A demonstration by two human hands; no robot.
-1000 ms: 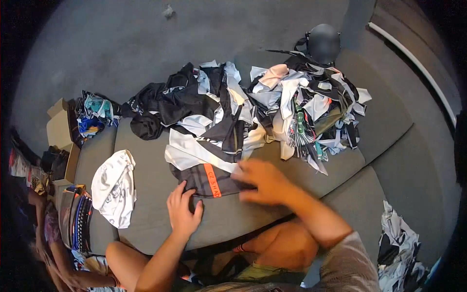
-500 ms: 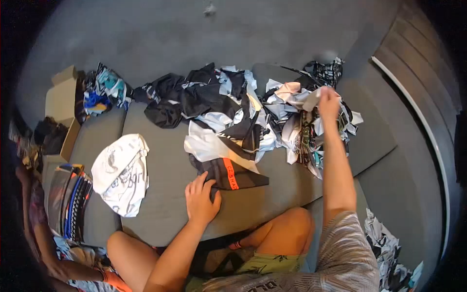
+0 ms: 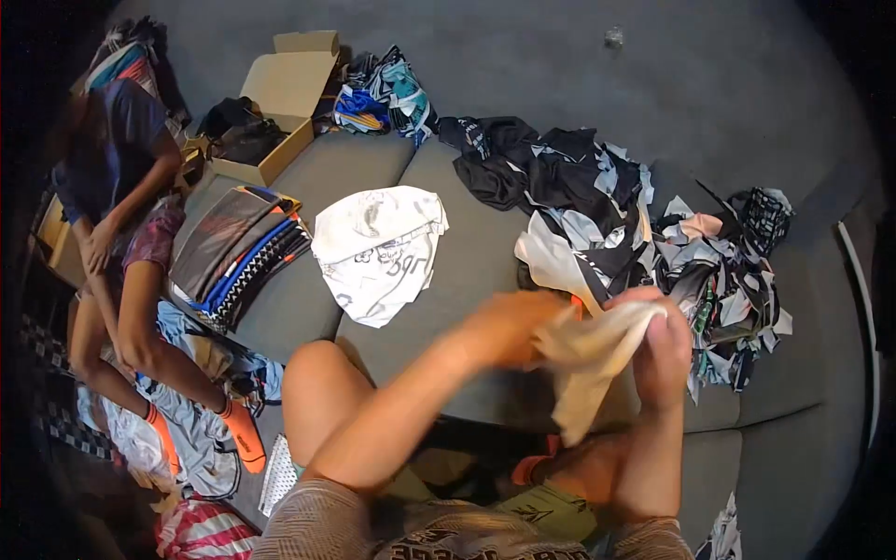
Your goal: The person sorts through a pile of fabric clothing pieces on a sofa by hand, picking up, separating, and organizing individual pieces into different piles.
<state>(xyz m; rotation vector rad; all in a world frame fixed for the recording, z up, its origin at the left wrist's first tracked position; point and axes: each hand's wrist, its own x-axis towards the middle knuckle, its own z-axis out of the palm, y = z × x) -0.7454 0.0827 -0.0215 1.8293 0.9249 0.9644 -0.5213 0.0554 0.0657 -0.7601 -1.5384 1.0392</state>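
Note:
A light beige piece of fabric (image 3: 593,359) hangs in front of me, blurred by motion. My right hand (image 3: 665,355) is closed on its upper right edge. At its left end is my left hand (image 3: 509,327), smeared, with the fingers closed against the cloth. Behind my hands, a white piece (image 3: 551,257) lies over dark fabric with an orange strip, mostly hidden now. To the left a white lettered cloth (image 3: 383,247) lies on the grey cushion. Black and white fabric pieces (image 3: 569,182) are heaped beyond, beside a mixed scrap pile (image 3: 728,289) on the right.
A stack of folded fabrics (image 3: 238,247) stands on the left, near an open cardboard box (image 3: 289,140) with dark items. Teal and blue pieces (image 3: 392,93) lie beside the box. Another person (image 3: 117,177) sits at far left. Clothes (image 3: 187,439) cover the floor there.
My right hand has come back from the scrap pile with the light fabric. My left hand has left the dark orange-striped piece and met the fabric. The view has turned left.

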